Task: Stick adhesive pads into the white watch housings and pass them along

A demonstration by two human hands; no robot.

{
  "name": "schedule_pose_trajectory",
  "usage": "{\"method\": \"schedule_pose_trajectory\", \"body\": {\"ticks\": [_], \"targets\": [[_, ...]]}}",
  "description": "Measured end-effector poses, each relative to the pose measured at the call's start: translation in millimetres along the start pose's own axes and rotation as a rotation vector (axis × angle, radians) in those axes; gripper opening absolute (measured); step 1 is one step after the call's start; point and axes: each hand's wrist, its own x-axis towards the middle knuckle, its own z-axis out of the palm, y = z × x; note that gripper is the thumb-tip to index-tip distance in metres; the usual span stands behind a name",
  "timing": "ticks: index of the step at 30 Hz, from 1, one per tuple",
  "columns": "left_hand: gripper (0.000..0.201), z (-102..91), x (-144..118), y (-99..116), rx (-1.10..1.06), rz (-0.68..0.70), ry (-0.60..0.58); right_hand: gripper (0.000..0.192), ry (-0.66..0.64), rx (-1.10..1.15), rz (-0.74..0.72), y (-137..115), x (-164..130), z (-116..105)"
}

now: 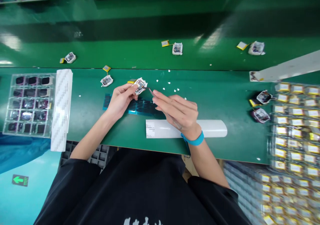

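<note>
Where the green bench mat [225, 95] met its left edge, a clear plastic compartment tray [28, 103] of dark parts lay just beside a white perforated strip [61, 108]. Nearer the centre, a small white circuit module [106, 81] rested apart from the hands. The left hand [120, 100] had its fingers [130, 89] curled and pinched on a small white square module with exposed circuitry [140, 85], held just above the mat, over a teal perforated sheet [135, 105]. The right hand [176, 110], wearing a blue wristband [193, 140], had its fingers pressed together round thin metal tweezers [151, 91], whose tip touched the held module. Beneath the right hand lay a white paper roll [215, 128]. Small white scraps [172, 86] dotted the mat beyond the hands. Further right, two dark-backed modules [261, 106] sat near stacked trays of yellow-labelled cells [296, 125].
</note>
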Motion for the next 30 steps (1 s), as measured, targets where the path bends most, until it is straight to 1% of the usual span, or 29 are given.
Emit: {"method": "schedule_pose_trajectory", "body": {"ticks": [3,6,12,17,20,24,28,30], "targets": [[0.014,-0.5,0.5,-4.7,0.011,0.046,0.099,0.042,-0.11,-0.061,-0.05,-2.2,0.4,1.1],[0.02,0.6,-0.2,-7.2,-0.018,0.052,0.159,0.036,-0.163,-0.132,-0.088,-5.5,1.2,2.0],[0.024,3.1,-5.3,-6.6,-0.042,-0.009,0.133,0.03,-0.199,-0.185,-0.082,-8.4,1.7,2.0],[0.02,4.6,-8.8,-5.8,-0.05,-0.02,0.134,0.029,-0.224,-0.198,-0.082,-7.7,1.2,1.3],[0.021,4.8,-9.4,-5.2,-0.046,-0.021,0.138,0.026,-0.213,-0.205,-0.09,-7.8,3.3,0.6],[0.02,5.4,-11.0,-4.4,-0.033,-0.053,0.135,0.022,-0.179,-0.197,-0.11,-7.9,6.0,0.0],[0.021,7.0,-13.2,-5.3,-0.043,-0.067,0.134,0.019,-0.197,-0.24,-0.102,-9.8,6.9,0.9],[0.021,7.7,-13.7,-6.3,-0.045,-0.069,0.138,0.017,-0.184,-0.249,-0.102,-11.5,7.2,1.9]]}}
